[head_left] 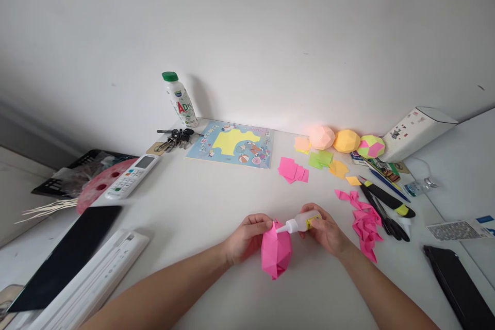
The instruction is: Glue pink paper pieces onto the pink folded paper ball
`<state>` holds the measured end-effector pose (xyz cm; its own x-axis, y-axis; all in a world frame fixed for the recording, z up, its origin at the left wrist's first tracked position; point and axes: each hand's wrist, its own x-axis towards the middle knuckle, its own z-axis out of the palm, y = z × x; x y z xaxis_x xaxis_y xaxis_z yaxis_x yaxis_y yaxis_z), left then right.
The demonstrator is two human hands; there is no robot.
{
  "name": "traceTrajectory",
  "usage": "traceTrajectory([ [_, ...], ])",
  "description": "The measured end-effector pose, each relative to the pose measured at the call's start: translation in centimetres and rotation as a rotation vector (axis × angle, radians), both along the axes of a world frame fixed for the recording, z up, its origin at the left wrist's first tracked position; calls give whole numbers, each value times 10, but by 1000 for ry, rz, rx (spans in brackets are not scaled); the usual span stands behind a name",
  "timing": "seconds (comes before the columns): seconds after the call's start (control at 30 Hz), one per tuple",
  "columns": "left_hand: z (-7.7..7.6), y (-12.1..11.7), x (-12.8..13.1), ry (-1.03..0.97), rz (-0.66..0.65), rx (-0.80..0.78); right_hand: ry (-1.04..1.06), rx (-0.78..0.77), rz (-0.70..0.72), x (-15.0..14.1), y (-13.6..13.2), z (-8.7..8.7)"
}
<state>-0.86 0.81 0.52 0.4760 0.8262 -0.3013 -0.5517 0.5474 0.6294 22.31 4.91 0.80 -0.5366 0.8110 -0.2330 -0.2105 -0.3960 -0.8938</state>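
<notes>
My left hand (249, 237) pinches the upper left edge of a pink folded-paper ball (277, 252), which has flat facets and a few loose points. In my right hand (325, 229) is a small white glue bottle (305, 220) with a yellow label, tipped to the left. Its narrow nozzle meets or almost meets the ball's upper part; whether glue is coming out cannot be made out. To the right of my right hand lies a heap of folded pink paper pieces (365, 221).
Behind are pink paper squares (293, 170), a blue paper pack (234, 144) and three finished paper balls (347, 141). Scissors (390, 224) and a cutter knife (389, 198) lie right. Leftward are a remote control (132, 177), keys (177, 138) and a green-capped bottle (181, 100).
</notes>
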Motion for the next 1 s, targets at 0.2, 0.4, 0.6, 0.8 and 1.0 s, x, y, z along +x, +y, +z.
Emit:
traceTrajectory([
  [0.2, -1, 0, 0, -31, 1, 6, -21, 22, 10, -1, 0, 1],
  [0.4, 0, 1, -1, -31, 1, 5, -32, 21, 11, 1, 0, 1],
  [0.6, 1, 1, -1, -32, 7, 4, 1, 29, 30, 1, 0, 0],
  [0.8, 0, 1, 0, -51, 10, 12, 1, 31, 24, 1, 1, -1],
  [1.0, 3, 2, 0, -52, 22, 2, 11, 27, 19, 1, 1, -1],
])
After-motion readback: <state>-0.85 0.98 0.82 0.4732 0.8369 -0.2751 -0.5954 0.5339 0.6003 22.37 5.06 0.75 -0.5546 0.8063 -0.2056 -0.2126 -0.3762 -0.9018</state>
